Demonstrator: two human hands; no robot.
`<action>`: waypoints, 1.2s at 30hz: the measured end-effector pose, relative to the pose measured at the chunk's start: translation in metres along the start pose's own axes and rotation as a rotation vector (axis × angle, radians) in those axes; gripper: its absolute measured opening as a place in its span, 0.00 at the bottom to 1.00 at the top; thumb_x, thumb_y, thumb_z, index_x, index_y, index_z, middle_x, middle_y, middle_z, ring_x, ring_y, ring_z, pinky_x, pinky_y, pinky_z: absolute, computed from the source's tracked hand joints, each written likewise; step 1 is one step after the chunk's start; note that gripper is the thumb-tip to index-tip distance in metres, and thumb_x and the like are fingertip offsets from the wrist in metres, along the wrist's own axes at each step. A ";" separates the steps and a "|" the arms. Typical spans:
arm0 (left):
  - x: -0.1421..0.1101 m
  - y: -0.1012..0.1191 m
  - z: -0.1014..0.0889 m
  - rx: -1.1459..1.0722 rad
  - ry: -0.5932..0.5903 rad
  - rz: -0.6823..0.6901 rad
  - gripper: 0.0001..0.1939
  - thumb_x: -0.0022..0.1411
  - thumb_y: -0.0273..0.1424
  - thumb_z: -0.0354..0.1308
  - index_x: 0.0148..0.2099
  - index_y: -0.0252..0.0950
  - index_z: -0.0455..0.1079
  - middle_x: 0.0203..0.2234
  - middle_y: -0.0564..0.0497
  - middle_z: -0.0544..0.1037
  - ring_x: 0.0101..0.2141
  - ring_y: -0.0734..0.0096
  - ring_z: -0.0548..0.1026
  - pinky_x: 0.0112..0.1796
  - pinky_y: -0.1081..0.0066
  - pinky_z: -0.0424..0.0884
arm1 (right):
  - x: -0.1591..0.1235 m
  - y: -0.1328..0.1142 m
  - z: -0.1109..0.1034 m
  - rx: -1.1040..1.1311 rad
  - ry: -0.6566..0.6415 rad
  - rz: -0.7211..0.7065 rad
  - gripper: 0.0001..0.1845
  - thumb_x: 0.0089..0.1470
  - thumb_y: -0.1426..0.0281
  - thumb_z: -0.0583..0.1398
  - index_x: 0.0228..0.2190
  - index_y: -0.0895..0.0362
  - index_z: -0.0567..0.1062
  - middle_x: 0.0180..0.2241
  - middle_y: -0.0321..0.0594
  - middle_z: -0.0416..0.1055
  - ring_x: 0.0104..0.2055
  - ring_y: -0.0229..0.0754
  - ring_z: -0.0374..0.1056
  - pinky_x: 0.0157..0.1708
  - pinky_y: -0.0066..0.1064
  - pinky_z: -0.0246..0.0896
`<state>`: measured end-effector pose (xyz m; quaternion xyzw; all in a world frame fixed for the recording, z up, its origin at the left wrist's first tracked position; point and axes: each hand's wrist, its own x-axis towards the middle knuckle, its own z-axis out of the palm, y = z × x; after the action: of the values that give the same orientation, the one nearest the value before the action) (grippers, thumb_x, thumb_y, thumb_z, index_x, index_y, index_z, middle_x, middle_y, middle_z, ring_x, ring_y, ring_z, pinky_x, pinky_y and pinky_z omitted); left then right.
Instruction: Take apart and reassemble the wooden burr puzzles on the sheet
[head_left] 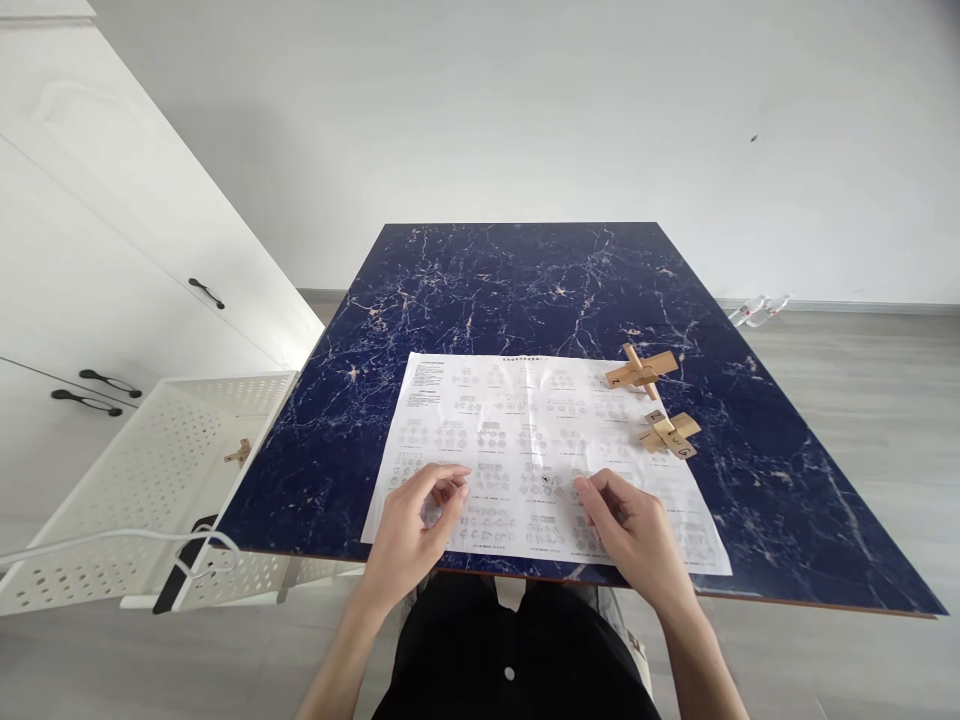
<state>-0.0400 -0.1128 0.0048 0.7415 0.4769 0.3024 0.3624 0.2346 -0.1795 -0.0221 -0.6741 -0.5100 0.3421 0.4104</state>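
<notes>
A printed instruction sheet (pixel 517 400) with rows of small diagrams lies on the dark blue marbled table. Over its lower left part rests my left hand (pixel 420 520), fingers loosely bent, thumb and forefinger apart, nothing held. My right hand (pixel 630 525) is over the lower right part; its fingers curl loosely, and no object shows in it. Beyond that hand, at the sheet's right edge, sit two wooden interlocking puzzles made of crossed, numbered pieces: an upper one (pixel 643 373) with a thin stick through it and a lower one (pixel 670 435).
The blue table (pixel 480 290) ends close to my body. Left of it stands a white perforated cart (pixel 82 500) with another small wooden piece (pixel 238 452) inside and a white cable (pixel 112 535) across it. Clear bottles (pixel 759 310) lie on the floor at right.
</notes>
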 end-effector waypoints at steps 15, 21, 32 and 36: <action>0.001 0.002 0.000 0.015 0.000 0.006 0.12 0.78 0.40 0.57 0.54 0.43 0.78 0.39 0.50 0.85 0.37 0.64 0.83 0.41 0.66 0.82 | 0.001 0.000 0.000 -0.003 0.000 -0.011 0.29 0.72 0.46 0.57 0.25 0.52 0.66 0.21 0.31 0.58 0.23 0.38 0.53 0.23 0.31 0.49; 0.000 0.000 0.000 -0.005 -0.014 -0.008 0.12 0.78 0.40 0.58 0.55 0.43 0.77 0.39 0.50 0.84 0.37 0.64 0.82 0.41 0.65 0.81 | -0.001 -0.001 0.000 0.003 -0.009 0.005 0.28 0.72 0.47 0.57 0.26 0.52 0.65 0.22 0.32 0.58 0.24 0.39 0.52 0.25 0.32 0.48; 0.000 0.000 0.001 -0.003 -0.014 0.002 0.11 0.78 0.40 0.58 0.55 0.44 0.77 0.40 0.52 0.84 0.38 0.66 0.82 0.41 0.67 0.80 | 0.000 0.002 0.000 -0.015 -0.002 -0.008 0.28 0.72 0.47 0.57 0.26 0.52 0.66 0.21 0.31 0.58 0.23 0.38 0.52 0.24 0.31 0.48; 0.000 0.000 0.001 0.004 -0.008 -0.002 0.11 0.78 0.39 0.58 0.55 0.43 0.77 0.40 0.52 0.84 0.38 0.66 0.82 0.41 0.68 0.80 | 0.001 0.001 0.000 -0.022 -0.006 -0.004 0.29 0.71 0.46 0.57 0.26 0.52 0.66 0.21 0.31 0.58 0.23 0.38 0.53 0.23 0.31 0.48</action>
<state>-0.0390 -0.1128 0.0046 0.7430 0.4769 0.2981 0.3630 0.2351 -0.1787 -0.0232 -0.6767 -0.5164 0.3374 0.4021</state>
